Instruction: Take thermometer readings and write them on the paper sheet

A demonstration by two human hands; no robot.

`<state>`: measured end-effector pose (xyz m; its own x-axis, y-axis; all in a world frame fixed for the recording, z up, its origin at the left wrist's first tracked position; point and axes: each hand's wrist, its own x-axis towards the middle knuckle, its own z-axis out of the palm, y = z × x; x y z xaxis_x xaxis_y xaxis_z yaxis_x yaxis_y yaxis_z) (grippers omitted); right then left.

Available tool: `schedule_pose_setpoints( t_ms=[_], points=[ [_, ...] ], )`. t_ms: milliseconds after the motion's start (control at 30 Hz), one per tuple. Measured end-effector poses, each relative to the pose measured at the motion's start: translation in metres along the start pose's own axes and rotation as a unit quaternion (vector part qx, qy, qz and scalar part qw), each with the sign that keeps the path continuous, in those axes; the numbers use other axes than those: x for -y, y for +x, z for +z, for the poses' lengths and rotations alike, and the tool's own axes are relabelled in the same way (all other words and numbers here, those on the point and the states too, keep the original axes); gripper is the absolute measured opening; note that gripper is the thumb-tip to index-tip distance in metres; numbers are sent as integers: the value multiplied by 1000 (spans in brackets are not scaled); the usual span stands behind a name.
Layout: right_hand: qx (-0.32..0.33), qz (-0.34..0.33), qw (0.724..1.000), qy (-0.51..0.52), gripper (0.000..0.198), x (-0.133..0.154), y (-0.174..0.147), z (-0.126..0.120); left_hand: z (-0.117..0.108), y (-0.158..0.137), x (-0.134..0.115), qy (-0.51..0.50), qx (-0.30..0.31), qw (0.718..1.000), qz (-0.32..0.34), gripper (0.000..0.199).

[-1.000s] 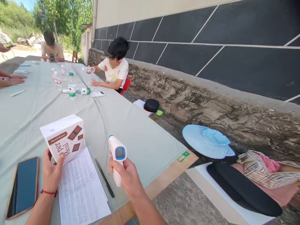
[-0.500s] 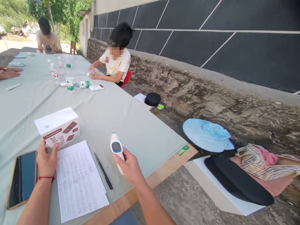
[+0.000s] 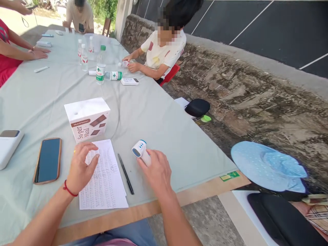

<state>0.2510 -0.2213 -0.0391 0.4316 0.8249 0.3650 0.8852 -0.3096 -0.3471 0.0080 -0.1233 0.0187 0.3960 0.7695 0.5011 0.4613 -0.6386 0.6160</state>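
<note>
L hand (image 3: 81, 167) now off white box (image 3: 88, 118), half-open, empty; box down on desk (image 3: 176, 147), done; R hand (image 3: 157, 171) wrapped rnd therm. gun (image 3: 139, 149), still held.

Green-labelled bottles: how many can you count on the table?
2: one upright bottle and, to its right in the picture, one lying bottle. Others may be hidden.

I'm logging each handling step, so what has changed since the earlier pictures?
The left hand has opened its grip on the box and drawn back over the paper, leaving the box standing on the table. The right hand still holds the thermometer, now turned so small blue marks show. The paper, pen and phone lie as before.
</note>
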Motion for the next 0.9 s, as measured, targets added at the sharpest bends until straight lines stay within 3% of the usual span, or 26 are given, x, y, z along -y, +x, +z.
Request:
schedule_pose_setpoints(
  t_ms=[100, 200, 300, 400, 467, 633, 767, 833, 900],
  points=[
    [27, -90, 991, 90, 19, 18, -14, 8, 12, -18, -2, 21, 82, 996, 39, 11],
    [82, -134, 984, 88, 16, 34, -21, 18, 21, -31, -1, 64, 165, 982, 60, 10],
    [100, -144, 982, 71, 23, 37, -19, 23, 26, -43, -6, 122, 254, 958, 63, 60],
    [91, -127, 977, 143, 30, 30, -11, 23, 29, -56, -13, 154, 314, 935, 66, 118],
    [75, -106, 965, 228, 29, 24, -5, 21, 29, -62, -19, 164, 346, 921, 71, 134],
    [36, 7, 904, 426, 27, 21, -3, 24, 28, -62, -28, 177, 415, 891, 49, 112],
    [31, 75, 828, 554, 31, 30, -10, 30, 28, -59, -25, 199, 384, 901, 27, 103],
    [30, 80, 811, 579, 20, 34, -14, 29, 28, -59, -21, 204, 361, 909, 34, 106],
    [42, 74, 806, 586, 22, 37, -16, 24, 28, -56, -17, 186, 352, 916, 51, 115]
  ],
)
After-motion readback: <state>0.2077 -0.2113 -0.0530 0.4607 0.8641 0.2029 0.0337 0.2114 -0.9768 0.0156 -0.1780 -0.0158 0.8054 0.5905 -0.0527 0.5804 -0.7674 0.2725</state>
